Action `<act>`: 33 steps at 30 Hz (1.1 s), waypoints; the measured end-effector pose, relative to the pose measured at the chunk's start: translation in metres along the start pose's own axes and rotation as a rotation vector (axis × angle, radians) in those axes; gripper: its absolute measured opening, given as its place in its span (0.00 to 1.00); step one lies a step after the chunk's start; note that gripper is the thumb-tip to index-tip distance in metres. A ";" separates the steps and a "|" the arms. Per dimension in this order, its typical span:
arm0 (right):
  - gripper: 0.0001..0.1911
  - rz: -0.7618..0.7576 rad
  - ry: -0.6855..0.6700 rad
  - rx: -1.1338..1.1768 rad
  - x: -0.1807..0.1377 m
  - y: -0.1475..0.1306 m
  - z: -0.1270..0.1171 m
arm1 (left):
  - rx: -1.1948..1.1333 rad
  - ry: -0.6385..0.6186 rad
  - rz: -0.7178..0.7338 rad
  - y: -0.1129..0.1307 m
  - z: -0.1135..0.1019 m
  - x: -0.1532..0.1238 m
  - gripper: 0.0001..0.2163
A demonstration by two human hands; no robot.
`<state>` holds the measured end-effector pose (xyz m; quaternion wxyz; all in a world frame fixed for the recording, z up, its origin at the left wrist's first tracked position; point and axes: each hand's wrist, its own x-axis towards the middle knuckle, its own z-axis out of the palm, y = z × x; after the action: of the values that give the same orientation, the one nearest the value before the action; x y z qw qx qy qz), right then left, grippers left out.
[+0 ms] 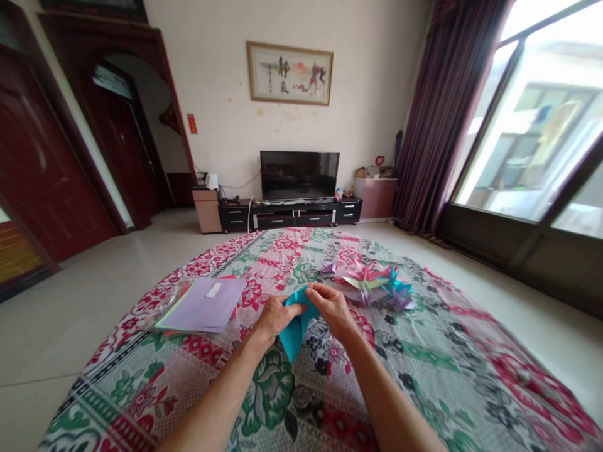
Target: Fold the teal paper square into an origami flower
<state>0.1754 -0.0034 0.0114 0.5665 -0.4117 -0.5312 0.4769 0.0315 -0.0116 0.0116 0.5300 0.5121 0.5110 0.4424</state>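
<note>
A sheet of blue paper (294, 336), partly folded, is held between my two hands above the middle of the table. My left hand (277, 315) grips its left side, the thumb lying across the paper. At its upper right edge, the fingers of my right hand (328, 306) pinch the paper. One pointed corner hangs down toward me. Some of the folds are covered by my fingers.
Left of my hands lies a stack of coloured paper (202, 309) with purple on top. Several folded paper cranes (367, 280) in pink, green, blue and purple sit to the right. A flowered cloth (414, 376) covers the round table. Beyond stands a television (300, 176).
</note>
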 end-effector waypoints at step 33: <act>0.16 -0.005 0.035 -0.094 -0.002 0.033 0.027 | -0.239 0.174 0.094 0.007 -0.010 0.004 0.12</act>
<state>0.1447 0.0008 -0.0186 0.5567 -0.4448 -0.5441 0.4429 0.0222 -0.0066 0.0185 0.5194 0.4285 0.4743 0.5671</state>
